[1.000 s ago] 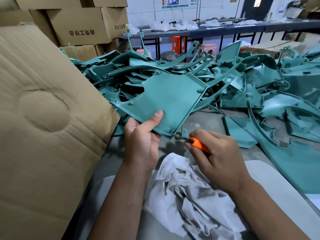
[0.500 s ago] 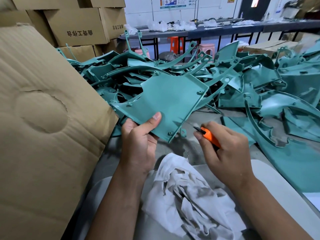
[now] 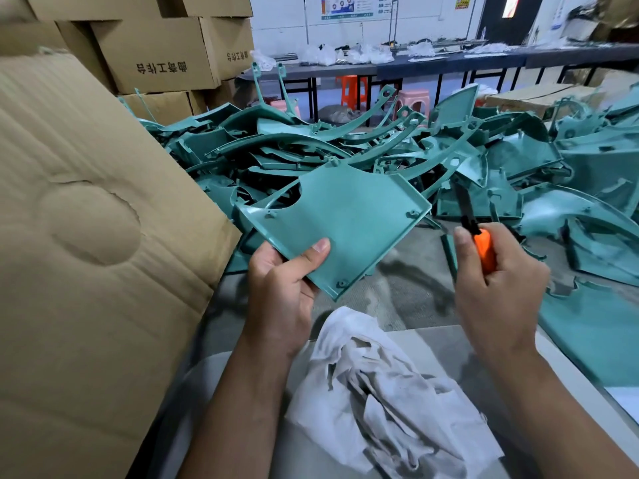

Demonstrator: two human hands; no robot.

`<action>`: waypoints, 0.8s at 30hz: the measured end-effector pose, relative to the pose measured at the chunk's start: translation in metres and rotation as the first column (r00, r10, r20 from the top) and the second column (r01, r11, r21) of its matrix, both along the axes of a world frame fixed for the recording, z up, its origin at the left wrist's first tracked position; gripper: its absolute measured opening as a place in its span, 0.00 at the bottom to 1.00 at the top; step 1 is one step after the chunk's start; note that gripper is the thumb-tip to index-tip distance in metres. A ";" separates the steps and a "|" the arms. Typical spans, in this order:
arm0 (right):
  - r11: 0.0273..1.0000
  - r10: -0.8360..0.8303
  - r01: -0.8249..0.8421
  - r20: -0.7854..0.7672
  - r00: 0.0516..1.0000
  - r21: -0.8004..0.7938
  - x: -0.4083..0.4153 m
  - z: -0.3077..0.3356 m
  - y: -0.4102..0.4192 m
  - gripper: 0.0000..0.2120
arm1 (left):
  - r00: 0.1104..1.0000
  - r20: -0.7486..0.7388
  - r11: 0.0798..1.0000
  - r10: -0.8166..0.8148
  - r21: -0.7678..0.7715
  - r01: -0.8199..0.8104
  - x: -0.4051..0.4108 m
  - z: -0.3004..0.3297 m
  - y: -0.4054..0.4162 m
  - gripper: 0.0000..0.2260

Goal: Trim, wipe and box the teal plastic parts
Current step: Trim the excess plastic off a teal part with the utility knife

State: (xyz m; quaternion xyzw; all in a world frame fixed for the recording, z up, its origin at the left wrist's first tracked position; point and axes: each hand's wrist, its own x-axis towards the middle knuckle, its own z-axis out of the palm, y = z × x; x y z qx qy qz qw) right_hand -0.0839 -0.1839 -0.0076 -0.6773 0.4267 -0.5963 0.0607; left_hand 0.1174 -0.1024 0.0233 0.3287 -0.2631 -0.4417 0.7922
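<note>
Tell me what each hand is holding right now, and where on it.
The left hand pinches the teal panel at its near left edge. The right hand grips the orange handle of the knife, blade clear of the panel.

One teal panel (image 3: 340, 223) is held up, apart from a heap of teal parts (image 3: 345, 146) too tangled to count. One orange-handled knife (image 3: 482, 247). One crumpled white rag (image 3: 383, 392), nearer than the panel. Two hands: left hand (image 3: 281, 288), right hand (image 3: 498, 288). Two plastic stools beyond the heap: one orange stool (image 3: 351, 88), one pink stool (image 3: 413, 100). One big cardboard flap (image 3: 86, 254) left of the panel.
</note>
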 end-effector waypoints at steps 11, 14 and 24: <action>0.994 0.054 -0.064 -0.104 0.993 -0.093 0.014 -0.001 0.012 0.11 | 1.000 -0.009 1.000 0.026 -0.016 -0.026 -0.003 -0.003 -0.003 0.14; 0.990 0.077 -0.092 -0.133 0.988 -0.109 0.018 -0.003 0.015 0.13 | 0.999 -0.014 0.999 0.036 -0.009 -0.037 -0.005 -0.001 -0.005 0.18; 0.926 0.366 -0.377 -0.200 0.909 -0.016 0.020 -0.007 0.019 0.13 | 0.998 -0.011 0.998 0.058 -0.001 -0.058 -0.003 0.004 -0.009 0.20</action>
